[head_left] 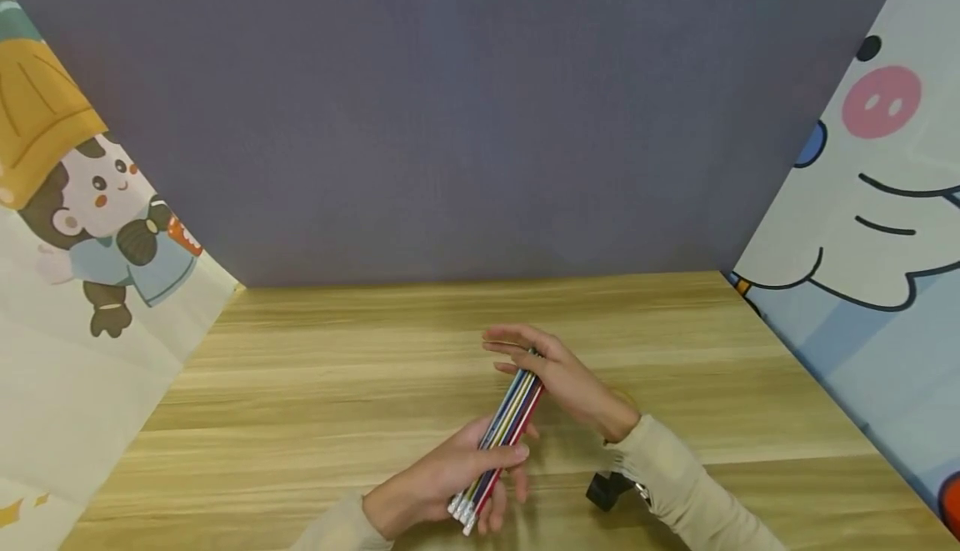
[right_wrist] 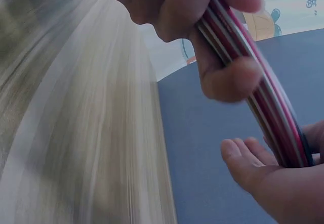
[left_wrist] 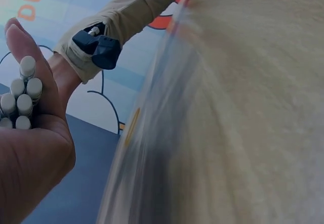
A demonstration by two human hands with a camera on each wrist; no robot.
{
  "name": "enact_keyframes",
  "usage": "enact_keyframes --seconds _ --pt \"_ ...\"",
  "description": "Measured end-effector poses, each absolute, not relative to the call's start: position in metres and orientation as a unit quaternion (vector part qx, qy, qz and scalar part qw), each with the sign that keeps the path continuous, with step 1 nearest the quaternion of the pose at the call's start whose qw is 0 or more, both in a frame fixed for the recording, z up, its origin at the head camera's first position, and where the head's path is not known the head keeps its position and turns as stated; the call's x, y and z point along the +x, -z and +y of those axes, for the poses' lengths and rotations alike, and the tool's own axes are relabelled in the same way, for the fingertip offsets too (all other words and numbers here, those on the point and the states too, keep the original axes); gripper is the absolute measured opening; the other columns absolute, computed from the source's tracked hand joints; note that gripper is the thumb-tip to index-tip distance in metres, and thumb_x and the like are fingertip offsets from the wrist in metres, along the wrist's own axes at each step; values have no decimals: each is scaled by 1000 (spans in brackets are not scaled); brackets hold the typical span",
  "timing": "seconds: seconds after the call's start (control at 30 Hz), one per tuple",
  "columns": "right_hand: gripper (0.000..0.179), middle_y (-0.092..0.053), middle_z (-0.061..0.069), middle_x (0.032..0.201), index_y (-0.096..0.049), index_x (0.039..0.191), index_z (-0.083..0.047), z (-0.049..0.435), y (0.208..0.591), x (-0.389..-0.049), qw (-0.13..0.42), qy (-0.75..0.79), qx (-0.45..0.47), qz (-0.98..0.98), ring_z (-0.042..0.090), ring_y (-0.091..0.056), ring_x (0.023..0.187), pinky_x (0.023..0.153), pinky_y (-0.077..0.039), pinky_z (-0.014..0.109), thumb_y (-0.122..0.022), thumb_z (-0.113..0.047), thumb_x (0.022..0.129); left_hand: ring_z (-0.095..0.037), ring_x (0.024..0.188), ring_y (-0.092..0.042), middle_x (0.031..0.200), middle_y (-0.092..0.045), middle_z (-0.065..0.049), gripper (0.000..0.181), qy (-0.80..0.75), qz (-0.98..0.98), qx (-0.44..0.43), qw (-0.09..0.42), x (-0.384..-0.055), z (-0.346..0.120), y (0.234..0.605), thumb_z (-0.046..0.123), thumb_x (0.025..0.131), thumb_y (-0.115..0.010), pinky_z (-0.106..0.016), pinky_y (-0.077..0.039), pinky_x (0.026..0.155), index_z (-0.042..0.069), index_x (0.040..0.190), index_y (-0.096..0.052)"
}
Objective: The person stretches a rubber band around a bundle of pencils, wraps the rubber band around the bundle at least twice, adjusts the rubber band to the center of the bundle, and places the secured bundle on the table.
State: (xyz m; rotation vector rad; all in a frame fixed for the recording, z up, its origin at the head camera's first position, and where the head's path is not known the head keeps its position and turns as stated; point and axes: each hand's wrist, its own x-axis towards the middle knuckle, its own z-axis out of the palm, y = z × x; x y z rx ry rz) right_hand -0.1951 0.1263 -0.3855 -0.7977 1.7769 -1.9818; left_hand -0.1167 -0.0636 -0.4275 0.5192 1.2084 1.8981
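Wooden table (head_left: pixel 315 384); left hand (head_left: pixel 442 480) grips pencil bundle (head_left: pixel 504 434), right hand (head_left: pixel 558 376) apparently steadying tips.

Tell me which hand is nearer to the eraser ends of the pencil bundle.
Left. The left hand grips the pencil bundle just above its eraser ends; the right hand cups the bundle's far end.

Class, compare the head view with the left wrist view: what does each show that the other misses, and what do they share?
Only the head view shows the full length of the pencil bundle, the wooden table, the grey back wall and both hands together: the left hand grips the bundle near its eraser end, and the right hand cups the far tips. Only the left wrist view shows the white eraser ends end-on and the dark wrist camera up close. Both show the bundle, the left hand and the beige sleeve.
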Motion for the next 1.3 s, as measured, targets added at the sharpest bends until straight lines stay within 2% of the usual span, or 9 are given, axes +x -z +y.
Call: enact_keyframes --seconds 0.2,0.4,0.5,0.67,0.83,0.97,1.07,1.17,1.3 --pt "39 -49 16 146 -45 147 -6 126 386 -195 186 673 -293 653 33 -44 138 113 -43 43 -39 -9 108 -15 57 -69 92 -72 -9 47 -750 475 203 414 -112 -60 431 18 105 -49 -28 -59 48 9 146 -28" --pt "40 -53 16 140 -45 146 -9 132 383 -198 186 644 -285 685 31 -50 131 109 -48 42 -44 -23 108 -15 58 -70 64 -54 5 31 -767 452 222 399 -111 -58 431 15 106 -44 -29 -61 51 8 134 -35" --pt "42 -56 12 139 -46 145 -12 137 379 -199 180 636 -278 697 29 -52 130 108 -48 45 -47 -28 107 -15 60 -71 59 -45 7 30 -771 438 219 408 -112 -59 430 16 106 -43 -30 -62 54 10 134 -35" --pt "43 -58 1 138 -48 143 -20 150 368 -200 160 605 -256 737 25 -53 130 108 -47 44 -49 -39 105 -16 61 -71 57 -42 8 29 -785 431 206 395 -115 -62 428 16 108 -40 -33 -63 57 10 136 -35" --pt "45 -54 8 142 -45 145 -14 164 358 -201 147 580 -266 756 28 -50 132 109 -48 41 -48 -35 106 -13 55 -69 53 -40 9 31 -795 438 203 367 -121 -65 427 18 109 -40 -32 -62 54 11 138 -35" --pt "46 -51 10 144 -45 146 -11 178 358 -199 139 535 -268 789 32 -47 135 110 -45 48 -47 -35 106 -12 52 -68 50 -41 9 32 -800 449 188 350 -126 -68 425 18 107 -46 -29 -61 52 12 137 -35" --pt "45 -51 9 145 -47 145 -12 190 364 -195 133 482 -267 824 32 -45 136 110 -43 54 -48 -36 106 -14 55 -69 60 -54 4 29 -800 466 162 342 -128 -71 424 16 106 -49 -29 -60 49 12 132 -37" --pt "47 -49 11 147 -48 145 -12 205 371 -191 138 427 -265 853 37 -44 136 108 -43 58 -48 -38 106 -18 62 -72 86 -69 -9 27 -801 472 145 338 -130 -74 422 14 105 -47 -29 -60 47 10 129 -36" --pt "54 -45 15 149 -47 145 -11 222 374 -192 162 351 -248 888 43 -44 134 105 -44 62 -50 -46 103 -25 75 -74 111 -70 -20 30 -806 470 141 332 -132 -75 421 11 105 -47 -29 -59 46 7 131 -33"
